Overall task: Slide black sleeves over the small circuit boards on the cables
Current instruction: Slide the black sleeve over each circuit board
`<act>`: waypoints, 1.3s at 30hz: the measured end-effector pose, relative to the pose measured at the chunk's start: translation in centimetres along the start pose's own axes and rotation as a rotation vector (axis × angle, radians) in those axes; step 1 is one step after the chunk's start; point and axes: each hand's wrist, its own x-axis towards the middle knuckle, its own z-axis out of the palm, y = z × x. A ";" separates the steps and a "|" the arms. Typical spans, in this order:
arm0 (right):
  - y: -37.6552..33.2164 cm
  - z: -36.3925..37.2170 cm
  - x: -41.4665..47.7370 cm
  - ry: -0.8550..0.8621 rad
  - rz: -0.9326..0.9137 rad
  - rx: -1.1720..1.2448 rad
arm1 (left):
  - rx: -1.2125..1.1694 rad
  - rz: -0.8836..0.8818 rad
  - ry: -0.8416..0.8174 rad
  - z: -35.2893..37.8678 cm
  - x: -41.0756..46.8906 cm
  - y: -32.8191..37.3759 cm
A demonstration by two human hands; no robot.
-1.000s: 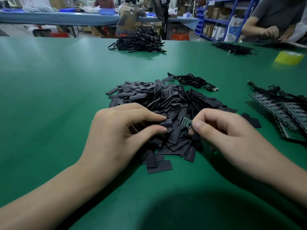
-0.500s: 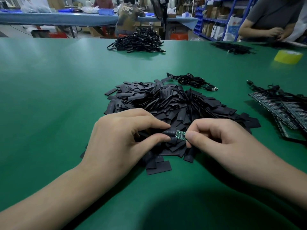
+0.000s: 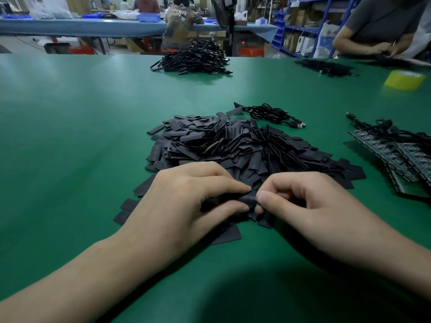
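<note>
The black sleeve [image 3: 246,198] is held just above the near edge of the pile of sleeves [image 3: 233,145], between the two hands, which are close together in the middle of the green bench [image 3: 70,136]. The left hand [image 3: 186,201] pinches the sleeve between thumb and forefinger; its fingers [image 3: 233,186] are curled and pressed together, and the sleeve comes out from them toward the right. The right hand [image 3: 310,206] meets it from the other side: its thumb and forefinger pinch the right end of the sleeve, and the other fingers are curled in under the palm. The fingertips of both hands almost touch each other. What is inside the sleeve cannot be told, because the fingers cover it.

The pile of sleeves is wide and loose, with flat dark pieces lying in all directions, and some single pieces lie apart beside the left wrist. Behind the pile, touching its far edge, lies a coiled cable [image 3: 270,114] with a plug at its right end. At the right edge of the bench are circuit boards [image 3: 396,155] laid in rows, with black cables on top of them. Farther away stand a heap of cables [image 3: 193,60] and a yellow tape roll [image 3: 404,79]. A person [image 3: 377,22] in a grey shirt works at the far right corner.
</note>
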 end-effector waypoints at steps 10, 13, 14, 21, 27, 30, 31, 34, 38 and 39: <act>0.5 -1.4 -0.1 0.228 -0.289 -0.229 | -0.214 -0.149 0.141 0.5 0.8 -2.6; 0.6 -1.5 0.0 0.268 -0.315 -0.257 | -0.236 -0.163 0.128 0.5 0.6 -2.9; 0.5 -1.5 0.1 0.281 -0.327 -0.265 | -0.236 -0.158 0.124 0.4 0.6 -2.8; 0.1 -1.2 0.0 0.295 -0.445 -0.354 | -0.202 -0.109 0.137 0.6 0.5 -2.4; 0.4 -1.2 -0.1 0.300 -0.505 -0.388 | -0.251 -0.138 0.108 0.7 0.4 -2.6; 0.4 -1.2 -0.2 0.298 -0.515 -0.387 | -0.230 -0.118 0.062 0.7 0.5 -2.6; 0.4 -1.2 -0.2 0.297 -0.514 -0.386 | -0.220 -0.111 0.053 0.7 0.6 -2.6; 0.5 -1.4 -0.1 0.299 -0.511 -0.386 | -0.225 -0.099 0.048 0.7 0.7 -2.5; 0.5 -1.6 -0.1 0.313 -0.516 -0.386 | -0.287 -0.128 0.058 0.6 0.6 -2.4; 0.4 -1.6 -0.1 0.313 -0.517 -0.384 | -0.295 -0.130 0.057 0.6 0.6 -2.4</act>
